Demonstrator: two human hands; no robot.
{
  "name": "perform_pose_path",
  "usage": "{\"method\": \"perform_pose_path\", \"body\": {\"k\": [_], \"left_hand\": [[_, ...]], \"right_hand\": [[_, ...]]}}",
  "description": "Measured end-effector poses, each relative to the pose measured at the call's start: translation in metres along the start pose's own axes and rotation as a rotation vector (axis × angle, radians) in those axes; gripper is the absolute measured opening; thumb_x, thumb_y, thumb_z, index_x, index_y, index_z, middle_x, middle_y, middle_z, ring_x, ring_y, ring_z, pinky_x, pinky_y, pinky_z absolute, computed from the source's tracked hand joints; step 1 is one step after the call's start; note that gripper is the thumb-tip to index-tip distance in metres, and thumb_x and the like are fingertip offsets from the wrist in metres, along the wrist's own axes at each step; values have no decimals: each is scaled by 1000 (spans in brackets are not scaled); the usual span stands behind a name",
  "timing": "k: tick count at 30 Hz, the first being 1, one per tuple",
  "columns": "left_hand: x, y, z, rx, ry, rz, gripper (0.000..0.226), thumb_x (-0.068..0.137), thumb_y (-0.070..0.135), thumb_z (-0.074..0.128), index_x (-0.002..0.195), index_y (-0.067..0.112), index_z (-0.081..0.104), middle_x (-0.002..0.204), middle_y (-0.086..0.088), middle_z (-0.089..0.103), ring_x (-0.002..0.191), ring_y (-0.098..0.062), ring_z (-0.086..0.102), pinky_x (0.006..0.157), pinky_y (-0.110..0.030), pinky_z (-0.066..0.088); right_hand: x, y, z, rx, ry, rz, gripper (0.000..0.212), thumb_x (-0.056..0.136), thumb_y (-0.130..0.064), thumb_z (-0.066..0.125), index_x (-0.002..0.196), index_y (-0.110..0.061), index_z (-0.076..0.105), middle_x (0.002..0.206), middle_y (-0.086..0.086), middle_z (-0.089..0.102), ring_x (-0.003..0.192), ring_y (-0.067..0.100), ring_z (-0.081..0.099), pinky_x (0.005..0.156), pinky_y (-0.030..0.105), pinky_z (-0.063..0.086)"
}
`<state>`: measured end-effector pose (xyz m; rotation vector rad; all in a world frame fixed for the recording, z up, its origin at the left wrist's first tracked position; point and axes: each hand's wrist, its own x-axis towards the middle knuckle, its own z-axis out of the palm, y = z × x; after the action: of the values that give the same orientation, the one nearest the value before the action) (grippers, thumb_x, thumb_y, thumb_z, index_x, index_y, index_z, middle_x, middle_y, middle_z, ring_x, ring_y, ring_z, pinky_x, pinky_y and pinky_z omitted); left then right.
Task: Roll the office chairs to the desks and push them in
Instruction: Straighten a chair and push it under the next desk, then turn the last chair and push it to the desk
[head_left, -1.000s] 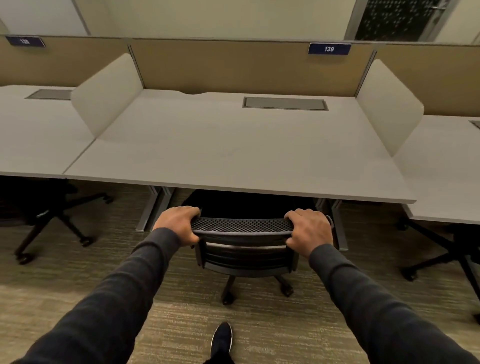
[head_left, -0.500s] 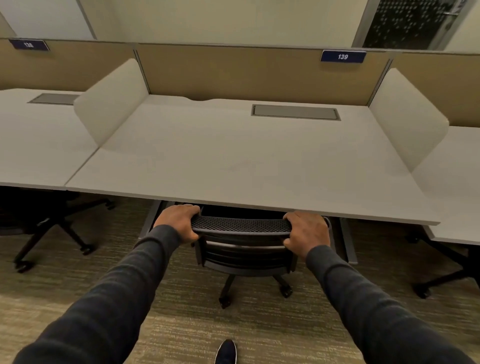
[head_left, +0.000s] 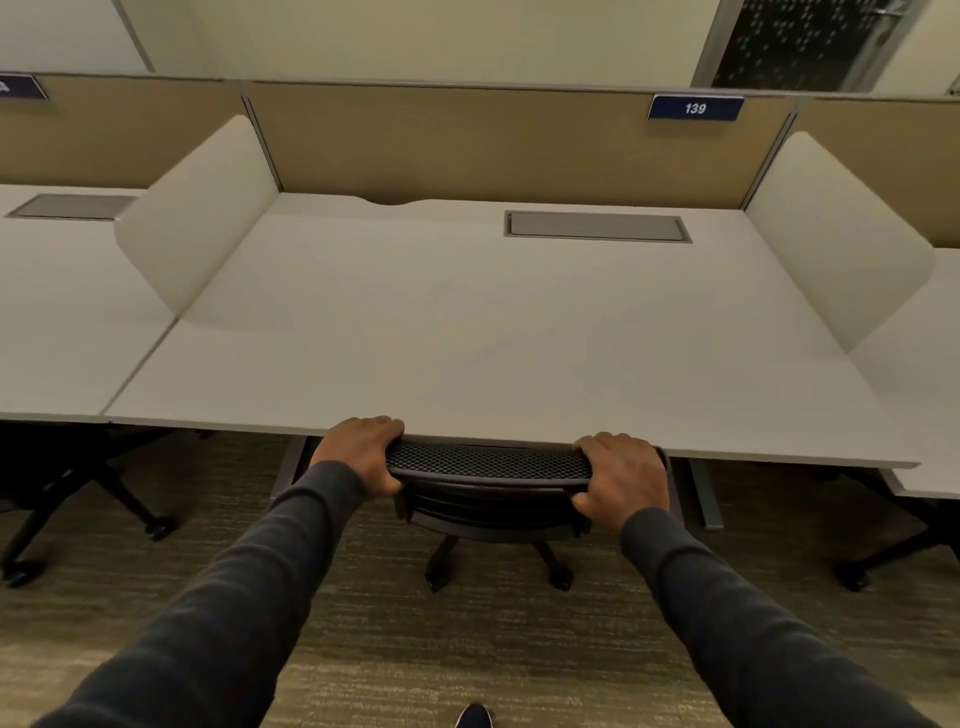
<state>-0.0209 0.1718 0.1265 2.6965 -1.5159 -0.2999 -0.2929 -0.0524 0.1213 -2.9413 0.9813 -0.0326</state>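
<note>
A black mesh-backed office chair stands tucked under the white desk marked 139. The top of its backrest meets the desk's front edge, and its seat is hidden beneath the desktop. Two castor legs show below on the carpet. My left hand grips the left end of the backrest top. My right hand grips the right end.
Other black chairs sit under the neighbouring desks, one at the left and one at the right. White side screens and a tan back panel bound the desk. A grey cable hatch is set in the desktop. Carpet lies behind me.
The chair has rolled forward under the desk with both hands on it. Its backrest top now reaches the desk's front edge, and I have stepped closer.
</note>
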Motion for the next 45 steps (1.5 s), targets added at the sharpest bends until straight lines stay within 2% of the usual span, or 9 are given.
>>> {"method": "perform_pose_path", "body": {"k": [5,9,15,21,25,29,32,39,45], "left_hand": [[3,-7,4,16,8,20,36,66,49,69,93,32,54,85,11,57,76,-14,54,70,-28,44],[5,-8,5,20,-22,34,37,68,50,67,98,31,56,88,10,54,79,-13,53,70,-28,42],[14,41,-3,66,-131,44,54,69,58,61,114,28,55,100,3,57,92,-19,56,90,-40,45],[23,163,6,73,-96,127,68,76,62,62,128,22,47,119,-5,59,108,-28,57,96,-42,42],[25,244,19,122,-22,89,79,79,62,58,139,14,36,134,-14,50,121,-35,48,103,-48,36],[22,325,34,173,68,116,97,80,63,57,152,13,16,149,-22,31,137,-42,29,114,-58,21],[20,397,50,153,83,190,95,83,61,56,155,19,11,159,-22,15,147,-42,9,117,-61,5],[3,581,90,54,7,347,94,86,57,57,157,21,7,163,-16,11,151,-35,6,119,-57,5],[12,704,98,53,-38,508,93,87,54,59,157,22,7,163,-16,12,151,-35,6,121,-56,7]], "right_hand": [[2,-3,3,19,51,15,55,58,-39,79,109,-21,69,97,-1,68,90,24,62,87,38,47],[-1,-5,2,33,48,26,56,62,-41,77,114,-24,66,104,-2,67,97,22,61,93,39,44],[-9,-2,-2,82,47,-22,63,71,-46,67,130,-25,58,123,-2,64,115,21,55,110,43,33],[-45,13,4,103,116,-131,83,83,-52,61,154,-22,31,157,5,35,147,26,27,124,47,11],[-82,53,8,158,114,-145,89,87,-51,59,159,-31,11,167,0,9,154,21,4,124,48,2],[-127,124,6,167,64,-85,92,91,-52,56,158,-34,-3,167,4,7,154,23,6,124,47,4],[-164,187,2,153,53,-37,92,93,-51,55,157,-35,-9,167,6,4,154,23,5,124,48,5],[-249,328,-11,133,23,97,93,91,-49,57,158,-32,-6,166,6,7,153,22,9,124,49,9],[-307,437,-18,159,69,248,92,91,-50,57,159,-31,-2,167,5,7,152,24,15,123,47,13]]}}
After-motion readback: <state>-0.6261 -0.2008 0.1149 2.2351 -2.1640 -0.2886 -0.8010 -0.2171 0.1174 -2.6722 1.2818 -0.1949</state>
